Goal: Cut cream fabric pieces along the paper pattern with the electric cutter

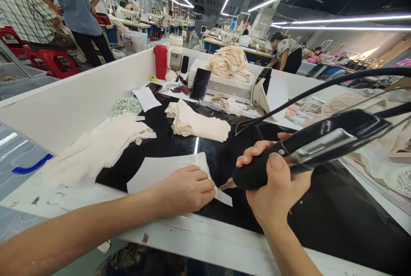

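Note:
My left hand rests on a white fabric piece on the black work surface. Its fingers are closed, pinching the piece's right edge. A narrow white strip sticks out beyond those fingertips. Wrapped round the grip of a black corded hand tool is my right hand, thumb on top. The tool has a metal lever along its body, and its pointed metal tip reaches the strip beside my left fingertips. I cannot tell the tool's exact kind. Cream cut pieces lie in a left pile and a middle stack.
Behind the stack, a phone leans on a white vented box topped with cream fabric. A red bottle stands to its left. The tool's black cable arcs across the right side. White walls edge the table.

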`<action>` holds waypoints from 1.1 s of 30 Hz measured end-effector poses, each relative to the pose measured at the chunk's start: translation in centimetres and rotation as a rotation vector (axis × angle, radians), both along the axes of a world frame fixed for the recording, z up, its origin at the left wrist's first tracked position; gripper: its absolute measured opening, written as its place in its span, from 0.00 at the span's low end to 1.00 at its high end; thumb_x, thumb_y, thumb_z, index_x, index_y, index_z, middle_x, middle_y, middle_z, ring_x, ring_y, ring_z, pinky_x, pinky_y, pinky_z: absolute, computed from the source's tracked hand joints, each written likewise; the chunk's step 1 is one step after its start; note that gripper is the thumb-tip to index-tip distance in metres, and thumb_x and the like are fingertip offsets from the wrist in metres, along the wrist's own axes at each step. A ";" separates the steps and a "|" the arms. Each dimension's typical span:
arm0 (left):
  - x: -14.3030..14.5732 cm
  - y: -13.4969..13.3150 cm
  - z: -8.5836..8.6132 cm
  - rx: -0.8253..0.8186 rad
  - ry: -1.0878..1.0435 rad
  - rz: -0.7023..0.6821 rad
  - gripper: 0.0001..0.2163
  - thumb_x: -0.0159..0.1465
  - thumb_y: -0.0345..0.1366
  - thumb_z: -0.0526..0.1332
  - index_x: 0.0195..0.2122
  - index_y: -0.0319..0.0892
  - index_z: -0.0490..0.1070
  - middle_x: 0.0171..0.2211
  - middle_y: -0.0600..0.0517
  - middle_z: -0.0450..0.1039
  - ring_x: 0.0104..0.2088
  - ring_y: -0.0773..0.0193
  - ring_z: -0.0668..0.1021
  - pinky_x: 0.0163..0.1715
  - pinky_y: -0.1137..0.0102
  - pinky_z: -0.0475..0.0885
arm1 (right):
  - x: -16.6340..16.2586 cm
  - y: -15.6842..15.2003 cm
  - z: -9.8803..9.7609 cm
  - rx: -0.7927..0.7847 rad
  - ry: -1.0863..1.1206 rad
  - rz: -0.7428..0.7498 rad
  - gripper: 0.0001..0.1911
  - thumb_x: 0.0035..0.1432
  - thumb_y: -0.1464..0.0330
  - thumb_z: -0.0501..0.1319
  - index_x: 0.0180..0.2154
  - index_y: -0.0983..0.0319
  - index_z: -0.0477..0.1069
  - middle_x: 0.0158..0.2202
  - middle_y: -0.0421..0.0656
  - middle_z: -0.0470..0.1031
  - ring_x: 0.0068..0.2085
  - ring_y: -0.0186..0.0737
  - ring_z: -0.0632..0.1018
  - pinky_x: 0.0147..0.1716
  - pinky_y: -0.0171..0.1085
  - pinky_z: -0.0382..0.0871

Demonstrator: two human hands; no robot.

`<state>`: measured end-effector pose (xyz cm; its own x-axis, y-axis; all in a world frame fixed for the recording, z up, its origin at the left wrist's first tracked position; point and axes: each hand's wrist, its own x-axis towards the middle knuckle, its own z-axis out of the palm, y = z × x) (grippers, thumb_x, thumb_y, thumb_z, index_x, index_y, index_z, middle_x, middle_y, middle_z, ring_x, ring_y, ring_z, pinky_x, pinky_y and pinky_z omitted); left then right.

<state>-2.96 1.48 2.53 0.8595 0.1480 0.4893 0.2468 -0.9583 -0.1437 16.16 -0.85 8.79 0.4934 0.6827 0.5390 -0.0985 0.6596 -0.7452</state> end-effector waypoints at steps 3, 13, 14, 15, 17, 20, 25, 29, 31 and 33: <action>0.0 0.0 0.0 -0.001 -0.007 -0.002 0.12 0.84 0.28 0.57 0.47 0.40 0.81 0.41 0.50 0.83 0.42 0.62 0.81 0.46 0.65 0.77 | 0.3 -0.2 0.3 -0.002 0.005 -0.004 0.22 0.61 0.61 0.79 0.51 0.54 0.74 0.32 0.33 0.78 0.24 0.37 0.79 0.24 0.36 0.80; -0.1 0.0 0.3 0.003 -0.037 -0.012 0.13 0.84 0.26 0.57 0.45 0.39 0.81 0.40 0.51 0.83 0.39 0.61 0.80 0.46 0.65 0.78 | 1.7 -1.1 0.1 -0.001 -0.026 -0.043 0.25 0.59 0.56 0.81 0.51 0.55 0.75 0.31 0.35 0.77 0.25 0.38 0.78 0.23 0.36 0.79; -0.1 0.0 0.4 0.004 -0.029 -0.011 0.13 0.83 0.26 0.57 0.44 0.39 0.81 0.40 0.51 0.83 0.39 0.61 0.80 0.46 0.65 0.78 | 1.7 -1.1 0.0 -0.001 -0.029 -0.038 0.25 0.60 0.56 0.82 0.51 0.55 0.75 0.32 0.35 0.77 0.25 0.38 0.78 0.24 0.36 0.79; -0.1 0.0 0.4 0.004 -0.022 -0.010 0.13 0.83 0.26 0.58 0.44 0.39 0.81 0.40 0.51 0.83 0.39 0.61 0.80 0.46 0.65 0.78 | 1.7 -1.1 -0.1 0.000 -0.031 -0.035 0.25 0.60 0.56 0.82 0.52 0.55 0.75 0.32 0.35 0.77 0.25 0.38 0.78 0.24 0.36 0.79; -0.2 -0.1 0.5 0.001 -0.010 -0.012 0.12 0.83 0.26 0.59 0.44 0.39 0.81 0.40 0.50 0.82 0.39 0.61 0.80 0.46 0.65 0.78 | 1.6 -1.1 -0.1 0.009 -0.032 -0.034 0.26 0.60 0.56 0.82 0.52 0.55 0.75 0.32 0.35 0.78 0.25 0.38 0.79 0.24 0.36 0.79; -0.3 0.0 0.4 -0.019 -0.018 -0.017 0.11 0.83 0.27 0.59 0.46 0.39 0.80 0.40 0.50 0.82 0.41 0.61 0.81 0.47 0.65 0.78 | 1.4 -1.1 -0.1 0.019 -0.028 -0.035 0.25 0.61 0.56 0.82 0.52 0.55 0.75 0.32 0.35 0.77 0.25 0.37 0.78 0.24 0.35 0.79; -0.4 0.2 0.3 -0.034 -0.031 -0.041 0.06 0.81 0.26 0.62 0.49 0.40 0.80 0.42 0.51 0.82 0.42 0.60 0.81 0.48 0.64 0.78 | 1.3 -1.1 -0.1 0.018 -0.028 -0.041 0.24 0.61 0.57 0.81 0.51 0.55 0.75 0.32 0.35 0.78 0.25 0.37 0.78 0.24 0.36 0.79; -0.4 0.2 0.3 -0.031 -0.021 -0.034 0.06 0.81 0.27 0.63 0.48 0.41 0.80 0.42 0.50 0.82 0.43 0.60 0.81 0.49 0.64 0.78 | 1.2 -1.2 -0.2 0.010 -0.043 -0.052 0.23 0.62 0.59 0.81 0.51 0.55 0.75 0.32 0.35 0.78 0.25 0.37 0.79 0.24 0.36 0.79; -0.5 0.2 0.4 -0.032 -0.019 -0.033 0.08 0.82 0.26 0.62 0.48 0.41 0.80 0.42 0.50 0.82 0.43 0.60 0.81 0.50 0.64 0.78 | 1.2 -1.2 -0.1 -0.001 -0.038 -0.053 0.23 0.62 0.59 0.81 0.51 0.55 0.74 0.32 0.35 0.78 0.25 0.37 0.78 0.24 0.36 0.79; -0.5 0.3 0.3 -0.034 -0.013 -0.028 0.09 0.82 0.26 0.61 0.48 0.41 0.81 0.42 0.50 0.82 0.42 0.60 0.81 0.50 0.64 0.78 | 1.1 -1.2 0.0 -0.003 -0.025 -0.064 0.23 0.61 0.59 0.81 0.51 0.55 0.74 0.32 0.35 0.77 0.25 0.37 0.78 0.24 0.36 0.79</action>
<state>-3.43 1.73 2.86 0.8573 0.1408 0.4952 0.2214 -0.9692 -0.1078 17.28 -2.03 8.78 0.5220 0.6523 0.5496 -0.0376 0.6613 -0.7492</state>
